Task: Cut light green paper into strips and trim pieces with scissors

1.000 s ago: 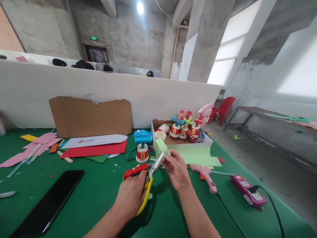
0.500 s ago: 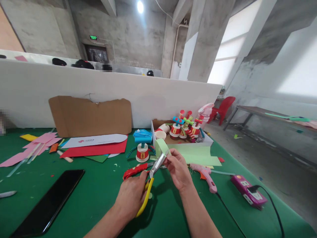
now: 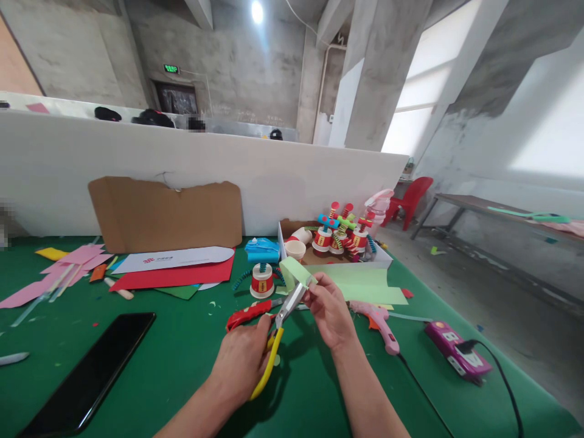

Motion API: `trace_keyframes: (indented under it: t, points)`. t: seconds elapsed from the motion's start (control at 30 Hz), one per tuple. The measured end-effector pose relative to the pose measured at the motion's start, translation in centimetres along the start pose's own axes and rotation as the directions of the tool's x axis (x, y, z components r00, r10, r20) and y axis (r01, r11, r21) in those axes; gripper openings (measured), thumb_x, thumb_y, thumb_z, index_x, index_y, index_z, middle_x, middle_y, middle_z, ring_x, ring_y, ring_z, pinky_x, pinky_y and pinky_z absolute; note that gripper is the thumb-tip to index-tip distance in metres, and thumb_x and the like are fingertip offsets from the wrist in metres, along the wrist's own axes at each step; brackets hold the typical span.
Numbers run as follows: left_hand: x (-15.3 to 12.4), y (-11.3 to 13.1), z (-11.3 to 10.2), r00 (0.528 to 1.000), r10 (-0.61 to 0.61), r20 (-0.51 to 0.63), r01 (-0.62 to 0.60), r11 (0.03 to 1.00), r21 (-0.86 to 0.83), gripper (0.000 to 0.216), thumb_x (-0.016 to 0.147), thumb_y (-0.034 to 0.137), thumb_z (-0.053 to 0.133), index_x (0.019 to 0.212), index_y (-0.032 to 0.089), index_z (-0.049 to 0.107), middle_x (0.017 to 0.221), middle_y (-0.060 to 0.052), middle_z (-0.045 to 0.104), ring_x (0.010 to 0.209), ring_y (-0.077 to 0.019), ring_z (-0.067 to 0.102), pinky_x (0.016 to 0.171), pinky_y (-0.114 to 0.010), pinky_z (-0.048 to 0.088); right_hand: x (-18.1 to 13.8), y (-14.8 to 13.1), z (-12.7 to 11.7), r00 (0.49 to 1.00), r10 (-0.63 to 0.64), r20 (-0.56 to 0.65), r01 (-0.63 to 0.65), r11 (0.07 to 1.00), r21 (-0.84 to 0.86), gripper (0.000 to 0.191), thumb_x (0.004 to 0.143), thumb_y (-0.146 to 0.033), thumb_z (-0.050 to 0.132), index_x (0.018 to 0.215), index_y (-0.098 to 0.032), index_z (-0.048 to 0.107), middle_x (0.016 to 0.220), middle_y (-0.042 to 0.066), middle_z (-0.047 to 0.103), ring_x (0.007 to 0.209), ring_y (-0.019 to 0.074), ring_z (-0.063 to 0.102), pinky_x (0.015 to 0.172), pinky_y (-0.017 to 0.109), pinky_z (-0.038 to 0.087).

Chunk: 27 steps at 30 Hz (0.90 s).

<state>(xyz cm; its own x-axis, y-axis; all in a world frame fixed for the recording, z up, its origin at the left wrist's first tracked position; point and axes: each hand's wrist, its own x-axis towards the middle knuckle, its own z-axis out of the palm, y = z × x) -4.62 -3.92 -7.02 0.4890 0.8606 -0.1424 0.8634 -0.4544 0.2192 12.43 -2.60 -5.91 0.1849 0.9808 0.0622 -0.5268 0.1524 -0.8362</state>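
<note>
My left hand (image 3: 240,360) is closed around the yellow handles of a pair of scissors (image 3: 279,331). The blades point up and to the right into a small piece of light green paper (image 3: 294,272). My right hand (image 3: 329,310) pinches that paper by its lower right edge, just above the green table (image 3: 182,365). Behind the paper stands a red and white paper-cup toy (image 3: 262,281) with a coiled blue stem.
A red utility knife (image 3: 249,312) lies by my left hand. A pink glue gun (image 3: 378,322), a purple power strip (image 3: 458,356), a black phone (image 3: 91,371), coloured paper sheets (image 3: 173,274), a cardboard piece (image 3: 164,213) and a box of finished toys (image 3: 340,240) surround me.
The green paper has turned slightly in my right hand and the blades sit a little further into it. Both hands stay in nearly the same place.
</note>
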Motion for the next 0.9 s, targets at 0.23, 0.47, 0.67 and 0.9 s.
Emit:
trace_keyframes:
  t: [0.23,0.47,0.67,0.9]
  points:
    - [0.07,-0.09,0.24,1.000,0.007,-0.010,-0.007,1.000,-0.007,0.026,0.088,0.018,0.039,0.112,0.016,0.049,0.089,-0.009,0.070,0.088,-0.0270,0.067,0.072,-0.034,0.047,-0.05,-0.17,0.15,1.000,0.006,0.011,-0.006,1.000,0.013,0.022,0.059,-0.025,0.078,0.066,-0.020,0.058,0.053,-0.004,0.058,0.052,0.0087,0.049,0.055,0.020,0.041]
    - [-0.06,0.03,0.07,1.000,-0.002,0.004,0.002,1.000,-0.004,0.026,0.088,0.016,0.039,0.111,0.017,0.050,0.091,-0.009,0.070,0.090,-0.0274,0.067,0.073,-0.035,0.047,0.02,-0.10,0.02,1.000,0.008,0.002,-0.008,1.000,0.027,0.022,0.059,-0.025,0.079,0.066,-0.019,0.058,0.054,-0.005,0.058,0.052,0.0084,0.050,0.055,0.020,0.041]
    - [0.00,-0.12,0.13,1.000,-0.002,-0.002,0.002,1.000,-0.001,0.024,0.090,0.017,0.037,0.109,0.018,0.050,0.091,-0.009,0.070,0.089,-0.0278,0.067,0.072,-0.035,0.047,0.17,-0.14,-0.01,1.000,0.008,-0.001,-0.008,0.999,0.035,0.022,0.058,-0.024,0.079,0.065,-0.018,0.059,0.055,-0.005,0.058,0.052,0.0083,0.050,0.054,0.020,0.041]
    - [0.11,-0.10,0.21,1.000,-0.004,-0.001,0.004,1.000,0.006,0.023,0.089,0.018,0.039,0.109,0.018,0.051,0.090,-0.010,0.070,0.089,-0.0274,0.067,0.072,-0.034,0.048,0.12,-0.13,-0.01,1.000,0.017,-0.022,-0.016,0.999,0.040,0.022,0.056,-0.024,0.079,0.064,-0.018,0.059,0.054,-0.005,0.058,0.051,0.0077,0.049,0.054,0.019,0.040]
